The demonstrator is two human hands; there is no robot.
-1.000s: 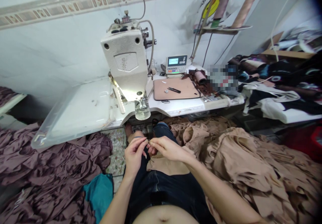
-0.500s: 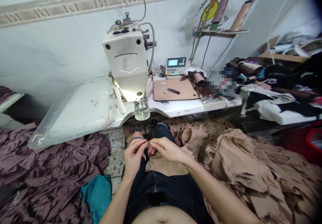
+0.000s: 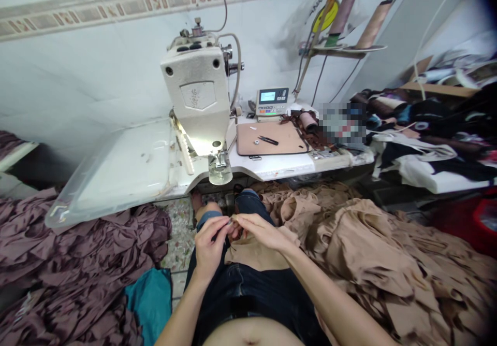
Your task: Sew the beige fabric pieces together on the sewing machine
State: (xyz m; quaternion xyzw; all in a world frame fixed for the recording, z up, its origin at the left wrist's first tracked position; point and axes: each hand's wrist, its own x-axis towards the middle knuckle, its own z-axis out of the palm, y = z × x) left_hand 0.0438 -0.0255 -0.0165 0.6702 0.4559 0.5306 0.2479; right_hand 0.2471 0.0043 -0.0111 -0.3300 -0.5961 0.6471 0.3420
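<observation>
Over my lap, my left hand (image 3: 210, 240) and my right hand (image 3: 256, 230) meet fingertip to fingertip. Each is closed in a pinch. Something tiny sits between the fingertips, too small to name. Beneath my right hand a piece of tan fabric (image 3: 252, 255) lies across my dark jeans (image 3: 240, 289). Straight ahead of the hands stands a white sewing machine (image 3: 198, 95), its lamp lit near the needle area.
Black thread snips (image 3: 268, 140) and a small bobbin (image 3: 256, 142) lie on a tan pad (image 3: 244, 131). Heaped tan cloth (image 3: 373, 242) is on my right, mauve cloth (image 3: 77, 263) on my left. A clear plastic sheet (image 3: 89, 180) extends the table. Thread cones (image 3: 341, 14) stand behind.
My hands have shifted very slightly to the right, still pinched together. The fingertips have turned a little. The camera view has moved slightly; the surroundings look the same.
</observation>
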